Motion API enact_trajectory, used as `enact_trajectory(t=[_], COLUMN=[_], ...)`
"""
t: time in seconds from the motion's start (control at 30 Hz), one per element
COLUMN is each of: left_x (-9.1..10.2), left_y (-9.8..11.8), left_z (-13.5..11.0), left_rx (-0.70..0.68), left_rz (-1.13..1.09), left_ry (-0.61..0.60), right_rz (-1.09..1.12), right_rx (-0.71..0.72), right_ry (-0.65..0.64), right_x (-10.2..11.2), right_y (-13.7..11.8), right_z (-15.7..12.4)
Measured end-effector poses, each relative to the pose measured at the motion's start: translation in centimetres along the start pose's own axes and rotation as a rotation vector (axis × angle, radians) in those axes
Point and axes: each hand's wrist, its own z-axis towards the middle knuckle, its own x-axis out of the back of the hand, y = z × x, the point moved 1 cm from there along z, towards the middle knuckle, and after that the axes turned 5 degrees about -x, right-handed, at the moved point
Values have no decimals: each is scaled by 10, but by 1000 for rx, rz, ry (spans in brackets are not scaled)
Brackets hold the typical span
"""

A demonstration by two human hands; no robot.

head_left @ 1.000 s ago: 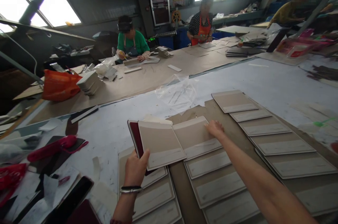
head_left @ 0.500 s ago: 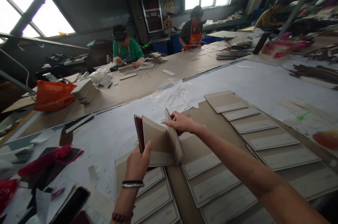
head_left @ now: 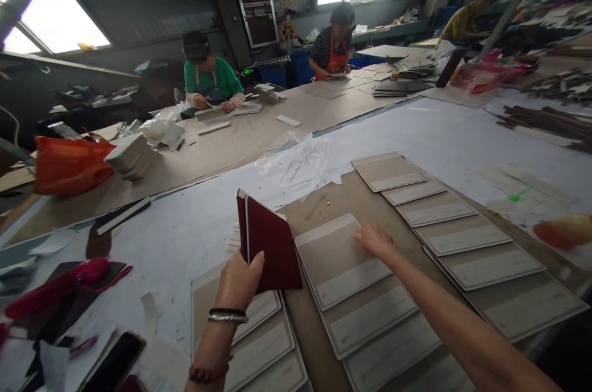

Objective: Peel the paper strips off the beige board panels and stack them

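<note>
Your left hand (head_left: 240, 281) grips maroon-faced boards (head_left: 274, 243) near their lower left corner, thumb on the front face, and they stand up and to the right from your fingers. Your left forearm rises from the bottom edge, bracelets (head_left: 228, 316) at the wrist. Your right hand (head_left: 377, 240) meets the right side of the top beige panel (head_left: 340, 250) in the middle row; you cannot tell whether its bent fingers pinch it. Your right arm slants in from the lower right. Beyond it, more overlapping panels (head_left: 446, 219) form another row, and a clear plastic sheet (head_left: 296, 161) lies farther off.
</note>
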Motion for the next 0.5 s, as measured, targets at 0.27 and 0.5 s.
enact_trajectory(t=[0.27, 0.5], left_x=[6, 8], left_y=[-28, -39], left_z=[1, -7], left_rx=[22, 40], left_rz=[-113, -249], left_ry=[56, 104], right_rz=[238, 275], right_rx=[-8, -83], right_ry=[-10, 133], right_x=[-29, -28], right_y=[6, -7], right_z=[17, 22])
